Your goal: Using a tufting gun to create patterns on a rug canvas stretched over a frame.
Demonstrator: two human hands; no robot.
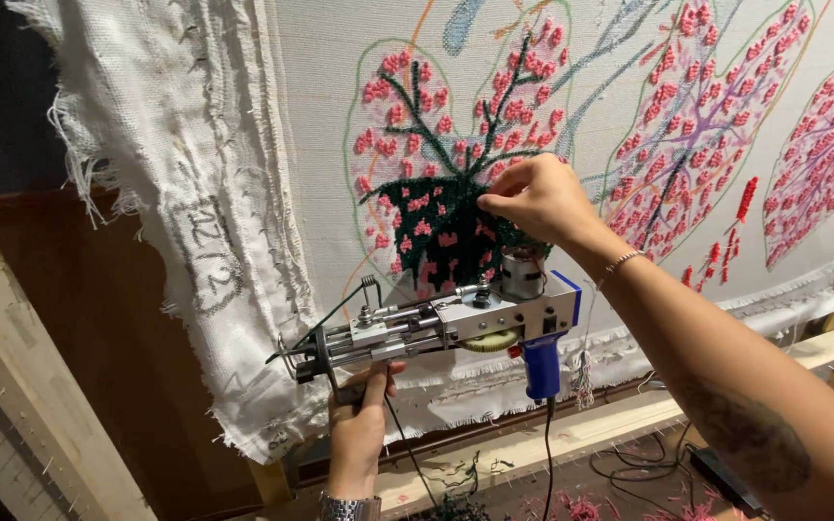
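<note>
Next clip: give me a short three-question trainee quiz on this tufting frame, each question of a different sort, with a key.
1. True or false: the right hand grips the blue handle of the tufting gun.
2. Which hand holds the gun's front grip from below? A) left hand B) right hand C) neither
3. Fill in: the right hand's fingertips pinch at the dark ____ tufted patch on the stretched cloth.

Key:
1. False; it is up at the cloth, off the gun.
2. A
3. green
</note>
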